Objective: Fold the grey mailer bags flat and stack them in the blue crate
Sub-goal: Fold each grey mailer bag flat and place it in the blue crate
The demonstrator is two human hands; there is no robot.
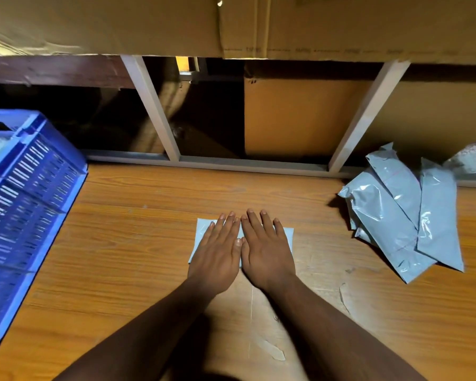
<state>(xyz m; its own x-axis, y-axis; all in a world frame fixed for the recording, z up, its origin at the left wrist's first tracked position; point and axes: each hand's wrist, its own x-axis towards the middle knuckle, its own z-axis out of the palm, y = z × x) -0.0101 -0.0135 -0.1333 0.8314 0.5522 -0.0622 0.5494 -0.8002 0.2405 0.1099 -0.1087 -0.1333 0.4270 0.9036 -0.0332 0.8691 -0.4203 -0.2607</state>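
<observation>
- Head view: both hands are down flat on a folded bag in the middle of the wooden table.
- Left hand presses the bag's left half, fingers straight and spread, gripping nothing.
- Right hand presses the right half, fingers straight too, thumbs side by side and touching.
- Pile of loose bags lies well apart at the right, crumpled and overlapping.
- Blue crate sits at the table's left edge, something pale inside; I cannot tell what.
- Cardboard stands behind the white frame at the back.
</observation>
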